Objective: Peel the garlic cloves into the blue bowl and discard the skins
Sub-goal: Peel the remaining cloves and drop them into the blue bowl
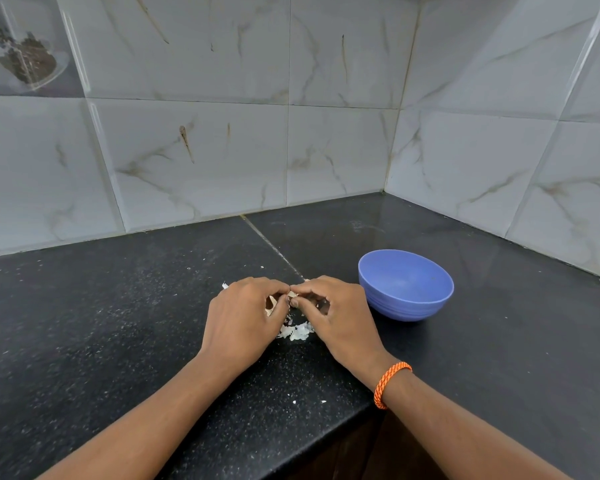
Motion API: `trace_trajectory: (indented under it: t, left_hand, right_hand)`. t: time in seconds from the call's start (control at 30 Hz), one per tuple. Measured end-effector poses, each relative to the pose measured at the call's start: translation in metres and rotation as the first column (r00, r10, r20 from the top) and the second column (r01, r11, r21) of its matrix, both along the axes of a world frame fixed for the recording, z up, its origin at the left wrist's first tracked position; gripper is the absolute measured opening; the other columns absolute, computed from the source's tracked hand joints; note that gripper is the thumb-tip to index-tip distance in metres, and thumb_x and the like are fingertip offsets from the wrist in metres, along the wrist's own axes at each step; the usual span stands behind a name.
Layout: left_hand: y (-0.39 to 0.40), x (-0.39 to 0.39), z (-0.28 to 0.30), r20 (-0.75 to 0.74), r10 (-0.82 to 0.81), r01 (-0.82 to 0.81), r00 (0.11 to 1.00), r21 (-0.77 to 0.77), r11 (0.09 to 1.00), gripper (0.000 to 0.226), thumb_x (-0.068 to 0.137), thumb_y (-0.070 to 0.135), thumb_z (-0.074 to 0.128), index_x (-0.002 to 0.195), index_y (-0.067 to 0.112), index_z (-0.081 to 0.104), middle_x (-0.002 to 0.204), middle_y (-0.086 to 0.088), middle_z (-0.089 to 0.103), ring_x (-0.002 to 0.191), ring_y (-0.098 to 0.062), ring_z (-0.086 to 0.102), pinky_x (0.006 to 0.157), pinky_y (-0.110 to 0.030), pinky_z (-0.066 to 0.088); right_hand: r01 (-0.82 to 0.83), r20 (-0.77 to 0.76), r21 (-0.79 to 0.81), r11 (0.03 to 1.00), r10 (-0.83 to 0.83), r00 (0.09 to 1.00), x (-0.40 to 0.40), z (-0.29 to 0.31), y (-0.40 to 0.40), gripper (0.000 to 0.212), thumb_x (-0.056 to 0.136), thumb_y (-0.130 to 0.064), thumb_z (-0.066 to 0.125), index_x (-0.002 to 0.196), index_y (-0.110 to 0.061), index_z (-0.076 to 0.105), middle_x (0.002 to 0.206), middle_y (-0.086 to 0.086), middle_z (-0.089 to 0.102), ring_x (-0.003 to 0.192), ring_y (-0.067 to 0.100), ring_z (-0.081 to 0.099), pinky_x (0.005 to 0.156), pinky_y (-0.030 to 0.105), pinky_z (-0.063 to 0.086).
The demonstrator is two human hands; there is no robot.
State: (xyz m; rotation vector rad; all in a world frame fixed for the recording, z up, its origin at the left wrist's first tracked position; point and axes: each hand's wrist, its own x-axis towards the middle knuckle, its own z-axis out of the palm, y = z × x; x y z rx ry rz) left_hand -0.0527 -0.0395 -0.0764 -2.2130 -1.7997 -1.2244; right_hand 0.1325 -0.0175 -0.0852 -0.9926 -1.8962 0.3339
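Both hands worked 1 garlic clove (293,295): left hand (246,313) and right hand (329,311) pinched it. Loose skins (297,331) lay at 6 o'clock below; blue bowl (406,285) at 3 o'clock looked empty, so most peeling remained.

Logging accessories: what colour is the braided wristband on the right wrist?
Orange, on the braided wristband; head view.

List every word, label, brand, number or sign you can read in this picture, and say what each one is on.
None: no readable text anywhere in the view.
The blue bowl is plain, with no mark or label.
The orange bracelet is plain cord.
The wall tiles carry only marble veining, and one picture tile at top left shows no lettering.
The black counter has only speckles and garlic skins.
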Motion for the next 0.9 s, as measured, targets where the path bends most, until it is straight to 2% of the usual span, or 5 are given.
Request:
trace_trajectory:
  t: [0.37,0.47,0.63,0.77,0.9]
  left_hand:
    - [-0.0082,0.0058,0.0049,0.049,0.064,-0.066,0.997,0.039,0.997,0.011,0.092,0.030,0.074,0.091,0.037,0.083,0.080,0.019,0.075,0.072,-0.007,0.067,0.064,-0.030,0.052]
    - [-0.0084,0.0053,0.0041,0.056,0.068,-0.071,0.996,0.057,0.996,0.013,0.090,0.030,0.072,0.086,0.037,0.082,0.073,0.016,0.071,0.066,-0.009,0.065,0.061,-0.035,0.055]
    - [-0.0067,0.0049,0.0016,0.110,0.041,-0.049,0.993,0.063,0.997,0.013,0.092,0.029,0.075,0.083,0.035,0.083,0.070,0.015,0.071,0.063,-0.010,0.065,0.058,-0.038,0.056]
    - [-0.0052,0.0042,-0.0003,0.150,0.023,-0.031,0.988,0.056,0.998,0.025,0.092,0.039,0.067,0.073,0.027,0.077,0.066,0.011,0.068,0.060,-0.014,0.063,0.056,-0.038,0.054]
    - [-0.0054,0.0043,-0.0001,0.179,0.003,-0.012,0.984,0.050,0.999,0.025,0.093,0.033,0.074,0.069,0.026,0.075,0.065,0.011,0.067,0.059,-0.014,0.063,0.055,-0.038,0.053]
  right_hand:
    - [-0.047,-0.013,0.055,0.997,0.048,0.999,-0.0028,-0.0026,-0.0012,0.021,0.095,-0.013,0.080,0.116,-0.015,0.082,0.102,-0.006,0.079,0.094,0.004,0.073,0.082,0.020,0.059]
    - [-0.053,-0.023,0.076,0.996,0.055,0.998,-0.0055,-0.0033,-0.0026,0.020,0.096,-0.012,0.079,0.115,-0.012,0.082,0.100,-0.004,0.079,0.092,0.005,0.073,0.080,0.018,0.058]
    - [-0.065,-0.032,0.107,0.992,0.068,0.997,-0.0053,-0.0017,-0.0039,0.017,0.096,-0.011,0.078,0.113,-0.012,0.083,0.099,-0.004,0.079,0.090,0.004,0.073,0.079,0.018,0.058]
    - [-0.078,-0.054,0.108,0.991,0.085,0.995,-0.0060,-0.0013,-0.0036,0.016,0.097,-0.011,0.078,0.111,-0.013,0.084,0.096,-0.004,0.078,0.088,0.006,0.073,0.077,0.021,0.059]
    - [-0.097,-0.090,0.090,0.991,0.106,0.990,-0.0059,-0.0017,-0.0023,0.016,0.096,-0.010,0.079,0.111,-0.012,0.084,0.096,-0.005,0.079,0.088,0.006,0.074,0.077,0.020,0.059]
